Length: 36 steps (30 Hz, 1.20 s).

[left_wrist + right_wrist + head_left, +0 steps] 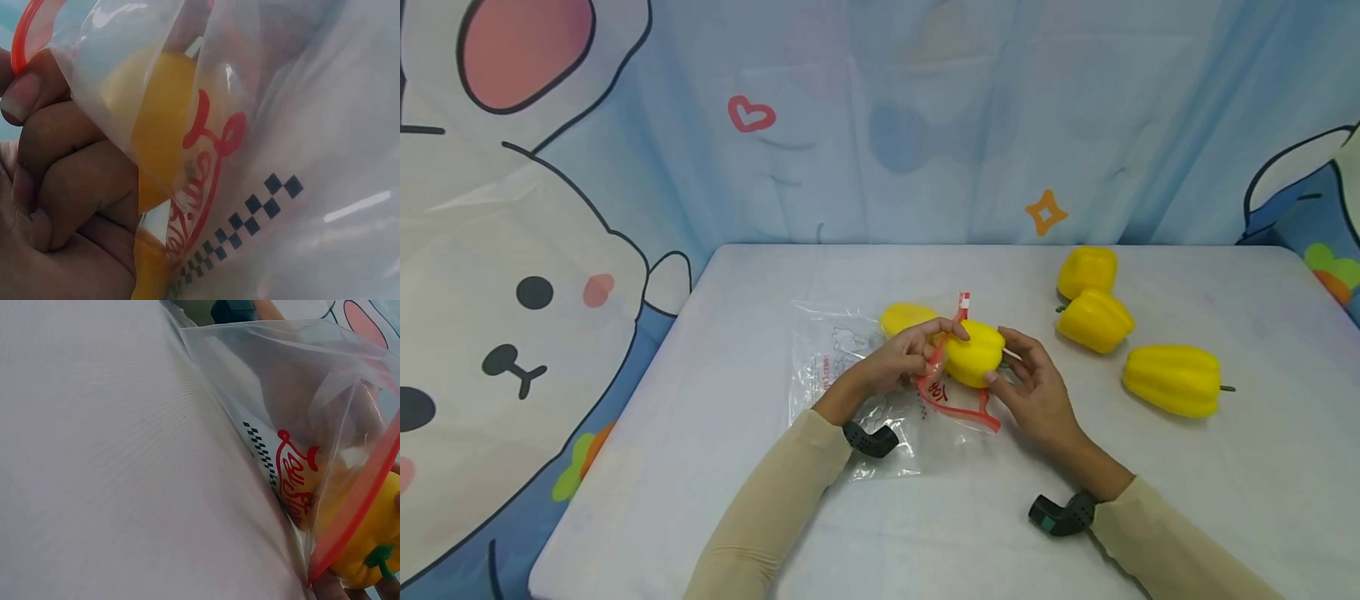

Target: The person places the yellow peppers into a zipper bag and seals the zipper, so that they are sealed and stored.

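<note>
A clear plastic bag [816, 400] with a red-edged mouth and red lettering lies on the table. My left hand [891, 364] pinches its red rim, the fingers curled in the left wrist view, while the index finger reaches over a yellow bell pepper [972, 357]. Around that pepper's stem end, my right hand [1037, 396] holds it between thumb and fingers at the bag's mouth. Its green stem [379, 557] faces the right wrist camera. A second yellow pepper [904, 317] shows behind the left hand at the bag; whether it is fully inside, I cannot tell.
Toward the right of the white table [700, 467] lie more yellow peppers: one at the back [1088, 271], a pepper touching it [1096, 322], and a longer pepper [1174, 381] nearer me. A printed blue curtain [925, 125] hangs behind the table.
</note>
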Each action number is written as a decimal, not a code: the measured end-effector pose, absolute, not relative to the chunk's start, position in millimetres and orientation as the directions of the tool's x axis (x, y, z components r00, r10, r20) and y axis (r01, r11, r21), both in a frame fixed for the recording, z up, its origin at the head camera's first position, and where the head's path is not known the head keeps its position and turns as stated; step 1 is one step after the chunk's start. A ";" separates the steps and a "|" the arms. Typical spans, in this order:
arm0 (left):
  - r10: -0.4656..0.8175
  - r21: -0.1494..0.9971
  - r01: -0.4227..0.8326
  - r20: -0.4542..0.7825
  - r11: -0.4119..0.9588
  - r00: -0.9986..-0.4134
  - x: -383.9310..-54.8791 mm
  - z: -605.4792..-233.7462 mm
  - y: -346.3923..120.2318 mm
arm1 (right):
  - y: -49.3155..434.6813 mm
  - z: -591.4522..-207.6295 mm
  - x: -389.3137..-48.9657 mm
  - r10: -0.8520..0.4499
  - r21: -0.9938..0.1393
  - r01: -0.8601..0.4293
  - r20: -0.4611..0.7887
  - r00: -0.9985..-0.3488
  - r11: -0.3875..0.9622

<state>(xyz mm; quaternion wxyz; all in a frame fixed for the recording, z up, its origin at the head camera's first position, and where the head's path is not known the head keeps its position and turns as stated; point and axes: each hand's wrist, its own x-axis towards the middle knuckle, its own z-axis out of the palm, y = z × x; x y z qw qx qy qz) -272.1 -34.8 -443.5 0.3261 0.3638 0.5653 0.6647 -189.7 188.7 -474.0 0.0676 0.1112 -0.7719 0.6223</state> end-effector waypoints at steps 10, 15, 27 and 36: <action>0.853 0.986 -0.056 0.108 -0.159 -0.510 -271.0 -438.8 -35.3 | 188.0 -473.5 -189.3 -0.077 -0.934 -0.286 0.276 -0.958 0.216; 0.870 0.975 -0.107 0.119 -0.193 -0.479 -270.8 -437.5 -36.2 | 188.1 -474.4 -188.2 -0.014 -0.901 -0.356 0.364 -0.931 0.247; 0.890 0.977 -0.099 0.126 -0.187 -0.439 -272.0 -439.6 -36.3 | 191.3 -478.3 -189.9 -0.100 -0.904 -0.370 0.357 -0.929 0.213; 0.889 0.979 -0.099 0.119 -0.180 -0.443 -270.6 -437.0 -36.4 | 188.8 -475.7 -187.5 -0.131 -0.900 -0.371 0.349 -0.928 0.229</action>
